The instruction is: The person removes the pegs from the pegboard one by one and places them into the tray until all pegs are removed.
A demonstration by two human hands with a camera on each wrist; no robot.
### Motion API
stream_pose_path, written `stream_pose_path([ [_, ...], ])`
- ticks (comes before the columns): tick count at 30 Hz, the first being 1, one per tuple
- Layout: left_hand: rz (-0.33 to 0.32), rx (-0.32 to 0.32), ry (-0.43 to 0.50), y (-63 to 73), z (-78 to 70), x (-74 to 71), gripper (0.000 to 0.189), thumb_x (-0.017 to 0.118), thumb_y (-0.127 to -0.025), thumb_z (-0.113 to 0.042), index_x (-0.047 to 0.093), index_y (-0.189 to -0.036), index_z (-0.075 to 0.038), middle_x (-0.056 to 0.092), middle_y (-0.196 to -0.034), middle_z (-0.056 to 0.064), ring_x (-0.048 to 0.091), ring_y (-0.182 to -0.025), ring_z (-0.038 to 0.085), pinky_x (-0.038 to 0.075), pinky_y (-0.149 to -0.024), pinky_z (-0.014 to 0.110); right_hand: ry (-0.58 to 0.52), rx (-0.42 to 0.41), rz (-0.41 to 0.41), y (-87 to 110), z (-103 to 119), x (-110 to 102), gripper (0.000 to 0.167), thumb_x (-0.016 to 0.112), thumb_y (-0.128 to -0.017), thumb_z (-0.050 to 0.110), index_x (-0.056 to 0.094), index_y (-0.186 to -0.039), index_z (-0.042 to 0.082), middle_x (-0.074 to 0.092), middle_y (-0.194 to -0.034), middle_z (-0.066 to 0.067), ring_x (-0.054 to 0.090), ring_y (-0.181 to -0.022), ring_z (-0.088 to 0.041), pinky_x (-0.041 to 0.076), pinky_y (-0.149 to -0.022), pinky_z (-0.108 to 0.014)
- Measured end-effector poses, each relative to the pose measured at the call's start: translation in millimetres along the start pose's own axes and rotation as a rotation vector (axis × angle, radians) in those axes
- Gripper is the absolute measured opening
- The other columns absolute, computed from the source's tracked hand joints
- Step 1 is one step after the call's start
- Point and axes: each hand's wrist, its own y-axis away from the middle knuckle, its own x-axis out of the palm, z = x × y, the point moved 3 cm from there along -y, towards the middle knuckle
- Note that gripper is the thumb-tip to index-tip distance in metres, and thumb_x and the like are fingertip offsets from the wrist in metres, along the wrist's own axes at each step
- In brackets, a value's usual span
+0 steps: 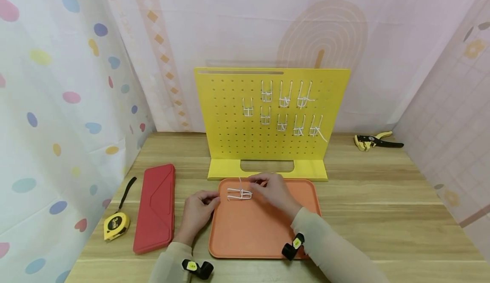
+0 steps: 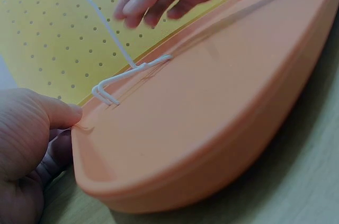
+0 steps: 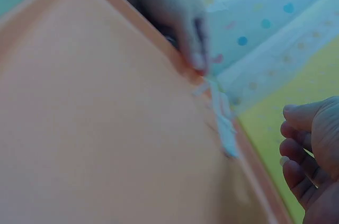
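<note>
On the orange tray [image 1: 264, 232] lies a white wire pegboard hook [image 1: 240, 194], near the far left corner. A thin white strip [image 2: 108, 30] sticks up from the hook in the left wrist view. My left hand [image 1: 199, 215] grips the tray's left rim, its thumb [image 2: 66, 113] on top and fingers below. Just right of and above the hook is my right hand [image 1: 273, 191], fingers loosely bent. In the right wrist view that right hand [image 3: 318, 155] shows nothing between thumb and fingers, apart from the blurred hook [image 3: 225, 126].
Behind the tray stands a yellow pegboard [image 1: 229, 130] with several white hooks [image 1: 284, 100] on it. To the left lie a red case [image 1: 155, 210] and a yellow tape measure [image 1: 116, 225]. A black and yellow hand tool [image 1: 377, 141] lies at the back right.
</note>
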Motion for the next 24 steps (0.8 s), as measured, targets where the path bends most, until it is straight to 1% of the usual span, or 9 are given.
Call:
stream_pose_path([
  [3, 0.005, -0.005, 0.0, -0.5, 1.0, 0.1, 0.012, 0.076, -0.083, -0.011, 0.077, -0.095, -0.009, 0.069, -0.083, 0.001, 0.059, -0.072, 0.012, 0.047, -0.061, 0.022, 0.012, -0.007, -0.064, 1.6, -4, -26, 0.021, 0.071, -0.089, 0.015, 0.074, -0.107, 0.006, 0.072, -0.094, 0.001, 0.063, -0.076, -0.012, 0.051, -0.063, -0.027],
  [6, 0.004, 0.002, -0.003, -0.9, 1.4, -0.8, 0.012, 0.075, -0.083, -0.011, 0.077, -0.095, -0.009, 0.069, -0.083, 0.001, 0.058, -0.071, 0.012, 0.047, -0.06, 0.022, 0.014, -0.003, -0.154, 3.0, -10, -57, 0.021, 0.071, -0.088, 0.013, 0.074, -0.106, 0.004, 0.072, -0.094, -0.002, 0.064, -0.082, -0.013, 0.052, -0.068, -0.027],
  [10, -0.002, 0.012, -0.007, -1.1, 1.8, -2.5, 0.012, 0.076, -0.083, -0.012, 0.077, -0.094, -0.009, 0.069, -0.082, 0.001, 0.058, -0.071, 0.012, 0.047, -0.06, 0.022, -0.034, 0.055, -0.286, 4.6, -19, -98, 0.022, 0.071, -0.088, 0.011, 0.072, -0.106, 0.0, 0.071, -0.096, -0.008, 0.062, -0.085, -0.014, 0.051, -0.067, -0.023],
  [13, 0.0, 0.015, -0.007, -0.9, 2.3, -2.9, 0.012, 0.076, -0.083, -0.012, 0.077, -0.095, -0.009, 0.069, -0.082, 0.001, 0.058, -0.071, 0.011, 0.046, -0.06, 0.022, -0.098, 0.108, -0.418, 4.4, -26, -123, 0.022, 0.072, -0.087, 0.012, 0.072, -0.104, -0.003, 0.071, -0.091, -0.006, 0.059, -0.08, -0.009, 0.048, -0.063, -0.019],
  [15, 0.002, 0.018, -0.008, -0.7, 2.2, -2.6, 0.012, 0.076, -0.083, -0.013, 0.077, -0.095, -0.009, 0.069, -0.082, 0.001, 0.058, -0.071, 0.011, 0.046, -0.06, 0.022, -0.141, 0.133, -0.503, 4.6, -26, -138, 0.023, 0.072, -0.087, 0.013, 0.072, -0.103, -0.003, 0.069, -0.085, 0.0, 0.058, -0.077, -0.006, 0.048, -0.061, -0.017],
  [18, -0.001, 0.014, -0.004, -0.6, 2.4, -1.6, 0.012, 0.076, -0.083, -0.012, 0.077, -0.094, -0.009, 0.069, -0.082, 0.001, 0.058, -0.071, 0.012, 0.047, -0.06, 0.022, -0.172, 0.126, -0.599, 2.0, -31, -157, 0.026, 0.074, -0.086, 0.016, 0.072, -0.103, -0.003, 0.066, -0.081, 0.008, 0.058, -0.074, -0.005, 0.048, -0.061, -0.015],
  [21, 0.001, 0.0, 0.0, -0.5, 2.0, -0.5, 0.011, 0.076, -0.083, -0.012, 0.077, -0.094, -0.01, 0.069, -0.082, 0.0, 0.059, -0.071, 0.012, 0.047, -0.061, 0.023, -0.156, 0.105, -0.647, -1.2, -32, -172, 0.028, 0.074, -0.086, 0.017, 0.071, -0.106, -0.003, 0.066, -0.083, 0.009, 0.06, -0.075, -0.005, 0.049, -0.063, -0.014],
  [22, 0.002, -0.005, 0.002, -0.6, 2.0, -0.2, 0.011, 0.076, -0.083, -0.012, 0.077, -0.094, -0.011, 0.069, -0.083, 0.0, 0.059, -0.072, 0.012, 0.048, -0.061, 0.023, -0.144, 0.092, -0.659, -3.5, -36, -175, 0.029, 0.075, -0.085, 0.018, 0.071, -0.106, -0.002, 0.067, -0.084, 0.008, 0.06, -0.076, -0.006, 0.05, -0.063, -0.014],
  [24, 0.008, -0.015, 0.002, -0.7, 1.7, 0.2, 0.012, 0.076, -0.084, -0.013, 0.077, -0.095, -0.011, 0.07, -0.084, 0.0, 0.059, -0.072, 0.013, 0.048, -0.061, 0.023, -0.121, 0.08, -0.67, -5.8, -34, -181, 0.028, 0.075, -0.084, 0.017, 0.072, -0.106, -0.001, 0.068, -0.087, 0.005, 0.061, -0.077, -0.006, 0.049, -0.065, -0.014],
])
